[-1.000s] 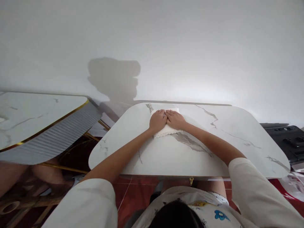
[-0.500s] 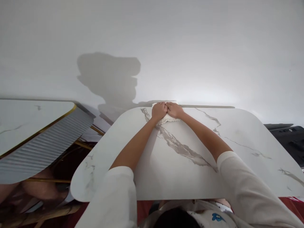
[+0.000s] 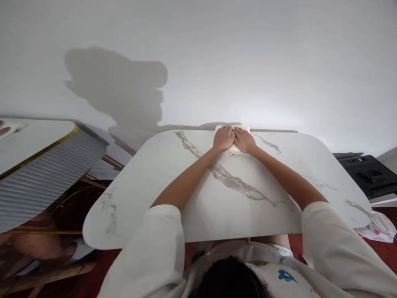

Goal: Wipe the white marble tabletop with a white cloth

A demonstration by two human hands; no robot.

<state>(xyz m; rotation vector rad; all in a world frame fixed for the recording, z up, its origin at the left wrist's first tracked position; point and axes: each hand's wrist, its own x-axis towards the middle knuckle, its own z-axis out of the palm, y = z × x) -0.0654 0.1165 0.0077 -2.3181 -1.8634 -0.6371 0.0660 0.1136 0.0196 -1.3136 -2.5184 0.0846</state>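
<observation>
A white cloth (image 3: 235, 151) with a scalloped edge lies near the far edge of a white marble-patterned table (image 3: 149, 194). My left hand (image 3: 223, 138) lies flat on its left part, fingers pointing toward the wall. Beside it, my right hand (image 3: 244, 140) rests on the cloth with stretched fingers. The two hands touch or nearly touch at their inner fingers. Both arms reach forward over the tabletop, and the palms hide the middle of the cloth.
The wall (image 3: 235, 62) rises directly behind the table. To the left stands another marble-patterned table (image 3: 37, 140) with gold trim and a ribbed grey side. A black appliance (image 3: 369, 176) sits at right, with a clear plastic bag (image 3: 380, 227) below it.
Both hands and the cloth have slid to the right along the table's far edge. The view has shifted too, showing more of the black appliance and the plastic bag.
</observation>
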